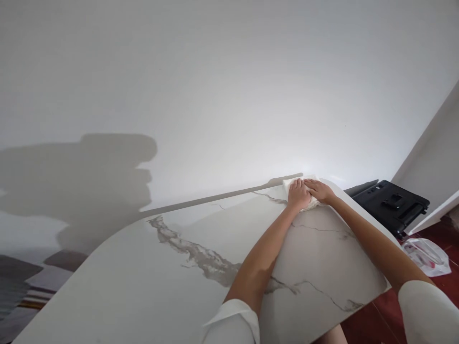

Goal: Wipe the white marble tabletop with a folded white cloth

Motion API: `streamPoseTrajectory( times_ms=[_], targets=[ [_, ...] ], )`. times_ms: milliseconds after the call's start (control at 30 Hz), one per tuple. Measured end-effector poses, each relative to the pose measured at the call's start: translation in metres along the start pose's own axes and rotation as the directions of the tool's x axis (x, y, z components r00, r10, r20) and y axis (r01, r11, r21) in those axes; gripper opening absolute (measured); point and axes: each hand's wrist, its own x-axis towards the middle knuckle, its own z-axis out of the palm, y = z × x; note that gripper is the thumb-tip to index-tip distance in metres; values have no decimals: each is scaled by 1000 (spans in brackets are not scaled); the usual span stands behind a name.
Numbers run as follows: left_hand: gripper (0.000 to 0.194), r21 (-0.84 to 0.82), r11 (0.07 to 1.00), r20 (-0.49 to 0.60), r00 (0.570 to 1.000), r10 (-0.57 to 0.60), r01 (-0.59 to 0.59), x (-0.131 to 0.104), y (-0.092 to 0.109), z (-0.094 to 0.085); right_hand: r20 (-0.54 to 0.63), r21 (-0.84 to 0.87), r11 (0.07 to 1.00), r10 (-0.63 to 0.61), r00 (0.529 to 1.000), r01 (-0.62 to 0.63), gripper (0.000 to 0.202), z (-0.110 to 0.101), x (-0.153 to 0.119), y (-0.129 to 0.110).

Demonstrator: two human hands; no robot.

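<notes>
A folded white cloth [311,204] lies on the marble-patterned white table [201,239], close to its far right corner by the wall. My left hand [299,193] presses down on the cloth, fingers extended over it. Beside it, my right hand [320,190] rests flat on the cloth's right part, fingertips reaching toward the left hand. Both arms are stretched far forward across the tabletop. The hands cover much of the cloth, so its full shape is hidden.
A white wall [233,95] runs along the table's far edge. To the right stands a black suitcase [398,203], with a clear plastic bag [426,257] on the red floor [373,320]. Striped fabric [36,296] shows at lower left.
</notes>
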Motion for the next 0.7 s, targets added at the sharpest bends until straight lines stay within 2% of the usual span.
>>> streamPoseTrajectory(
  times_ms=[167,267,433,567,700],
  targets=[
    [53,31,999,27,1000,-13,12,0,-46,-10,35,-15,1000,-7,999,7,52,4,32,-38],
    [53,31,999,36,999,-32,31,-5,-53,-16,71,-35,999,-10,997,13,52,0,34,-52],
    [53,32,999,28,999,-39,38,-35,-31,-24,71,-37,998,-53,996,55,51,-7,1,-61],
    [54,50,998,46,998,-38,35,-77,-4,-33,43,-13,994,-104,994,105,52,-11,-45,-73],
    [56,56,998,72,997,-10,6,-126,25,-45,33,-12,993,-116,993,116,53,-24,-100,-98]
  ],
)
